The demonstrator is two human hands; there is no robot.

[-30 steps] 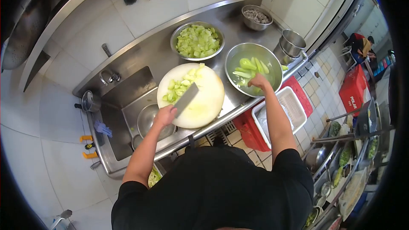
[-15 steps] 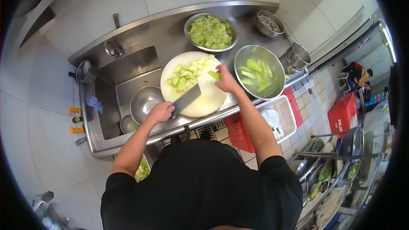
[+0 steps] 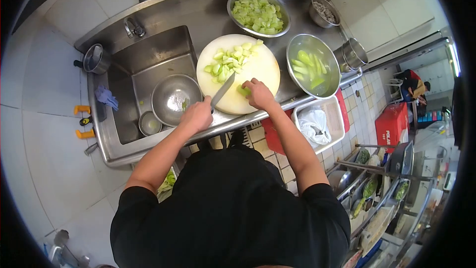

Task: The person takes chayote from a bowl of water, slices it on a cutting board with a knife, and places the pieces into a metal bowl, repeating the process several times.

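Observation:
My left hand (image 3: 197, 115) is closed round the handle of a cleaver (image 3: 223, 90). Its blade points up and away over the round white chopping board (image 3: 267, 64). On the board, my right hand (image 3: 261, 95) pinches a piece of green vegetable stem (image 3: 243, 91), partly hidden by the fingers, a little right of the blade. Cut pale green pieces (image 3: 229, 62) lie heaped on the board's far left part. Longer green stems (image 3: 310, 67) sit in water in a steel bowl (image 3: 333, 77) to the right.
Behind the board stands a bowl of cut greens (image 3: 258, 15), with a smaller bowl (image 3: 325, 12) of greyish bits farther right. The sink (image 3: 163, 44) on the left holds a large steel bowl (image 3: 173, 97) and a small one (image 3: 149, 123). A white bin (image 3: 335, 131) stands below the counter.
My right hand has brought the green stem from the board's right edge nearer to the cleaver. The cleaver's blade has turned more upright. The whole view has shifted slightly.

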